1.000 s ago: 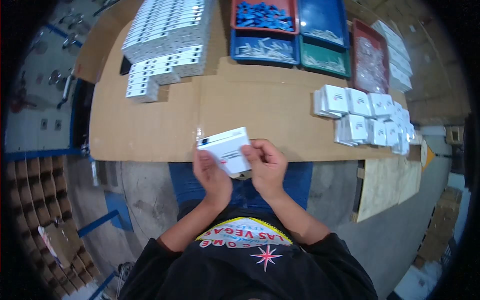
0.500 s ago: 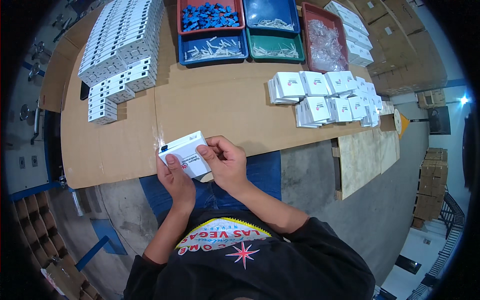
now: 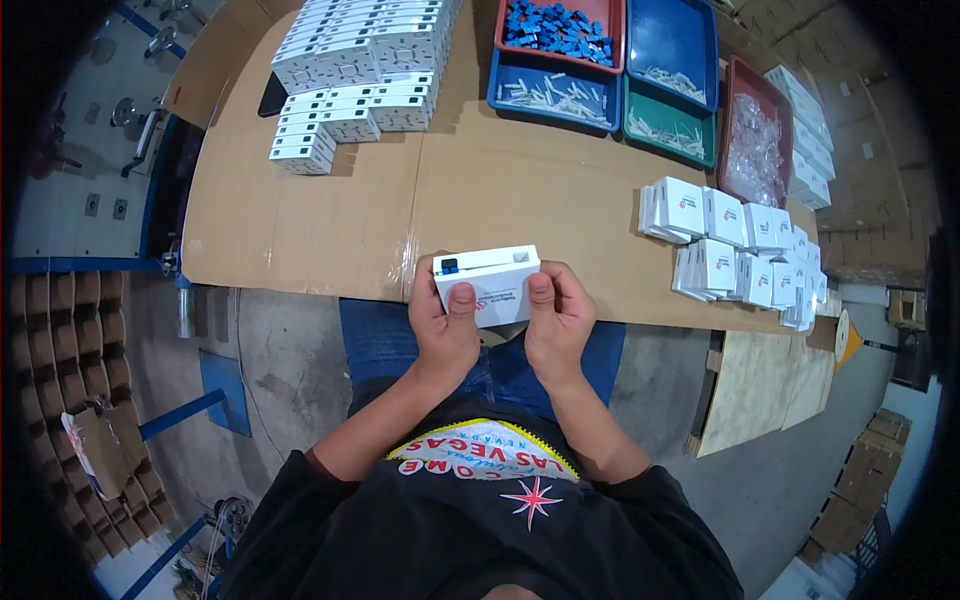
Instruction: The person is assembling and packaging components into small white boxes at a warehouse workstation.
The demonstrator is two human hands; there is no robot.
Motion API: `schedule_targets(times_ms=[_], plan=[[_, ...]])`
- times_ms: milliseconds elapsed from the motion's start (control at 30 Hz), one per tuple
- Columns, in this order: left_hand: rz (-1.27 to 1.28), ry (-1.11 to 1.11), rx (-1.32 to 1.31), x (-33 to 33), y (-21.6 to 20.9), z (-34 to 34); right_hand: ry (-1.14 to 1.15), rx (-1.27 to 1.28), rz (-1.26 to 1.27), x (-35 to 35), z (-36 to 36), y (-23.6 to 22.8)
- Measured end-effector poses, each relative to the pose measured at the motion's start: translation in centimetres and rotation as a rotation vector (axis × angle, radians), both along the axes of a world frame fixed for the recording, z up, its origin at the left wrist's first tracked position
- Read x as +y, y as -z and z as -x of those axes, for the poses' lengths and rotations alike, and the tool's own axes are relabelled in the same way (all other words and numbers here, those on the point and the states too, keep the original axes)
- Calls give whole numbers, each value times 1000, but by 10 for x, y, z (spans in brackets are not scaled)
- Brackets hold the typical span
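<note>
Between both hands, just off the table's near edge, is a small white plastic box with printing on its front face. A blue-and-black piece sits in the left end of its top side, and a square recess shows at the right end. My left hand grips the left end, thumb on the printed face and fingers behind. My right hand closes on the right end in the same way. The fingers behind the box are mostly hidden.
Stacked white boxes stand at the far left of the cardboard-covered table. Trays of blue parts, white sticks and clear plastic pieces line the back. More white boxes sit at the right.
The view has swung, so the table's contents appear farther right. The box is now held more level, and my right hand has shifted to its right end with the thumb lower on the face.
</note>
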State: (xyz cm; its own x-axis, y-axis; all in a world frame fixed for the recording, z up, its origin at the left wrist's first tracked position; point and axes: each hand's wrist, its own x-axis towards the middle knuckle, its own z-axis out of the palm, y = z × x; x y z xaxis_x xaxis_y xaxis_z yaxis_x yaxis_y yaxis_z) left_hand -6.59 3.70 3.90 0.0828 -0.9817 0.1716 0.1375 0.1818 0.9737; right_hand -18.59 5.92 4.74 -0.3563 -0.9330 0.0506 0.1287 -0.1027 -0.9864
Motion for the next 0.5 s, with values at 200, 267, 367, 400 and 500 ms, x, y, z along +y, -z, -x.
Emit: schedule_targets(times_ms=[200,267,367,400,500], plan=[[161,82,-38,6,7,-3,55,138,59,-8,5,-21],[253,114,-43,8,7,-2,131,178,193,-16,7,-22],[429,143,-100,8,7,-4,193,107,311,-16,10,-19],[426,157,-91,10,6,-3,189,115,313,-16,11,-18],[439,166,-77,8,5,-1,194,166,299,-16,11,-17]])
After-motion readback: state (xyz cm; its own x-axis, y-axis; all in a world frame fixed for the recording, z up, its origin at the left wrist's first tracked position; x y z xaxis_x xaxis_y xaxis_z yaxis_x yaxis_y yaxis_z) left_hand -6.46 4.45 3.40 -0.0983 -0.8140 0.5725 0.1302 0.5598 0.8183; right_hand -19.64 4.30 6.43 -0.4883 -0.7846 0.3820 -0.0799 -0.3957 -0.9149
